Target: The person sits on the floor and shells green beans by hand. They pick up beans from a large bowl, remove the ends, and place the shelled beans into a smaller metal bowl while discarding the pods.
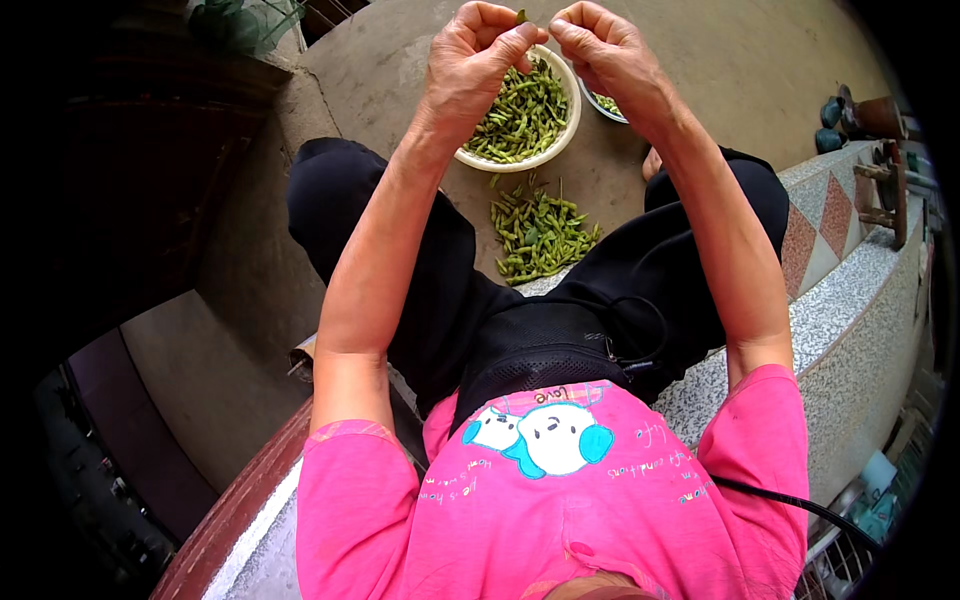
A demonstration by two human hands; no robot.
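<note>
Both my hands are raised over a round cream plastic basket (517, 164) heaped with green soybean pods (529, 109). Between thumb and fingers, my left hand (472, 67) holds a small green pod (522, 16). My right hand (619, 64) is close beside it, thumb and index finger pinched together; whether anything small is between them is hidden. Below my right hand, partly covered by it, a bowl (616, 118) contains pale green pieces (606, 103). A loose pile of pods (541, 234) lies on the floor between my legs, just nearer than the basket.
I sit low, with black trousers (375, 217) on either side of the pods. A speckled stone ledge (855, 300) with diamond tiles runs along the right, bearing a small wooden stool (889, 195). Dark furniture (150, 165) stands at left. A black cable (795, 500) extends right from my side.
</note>
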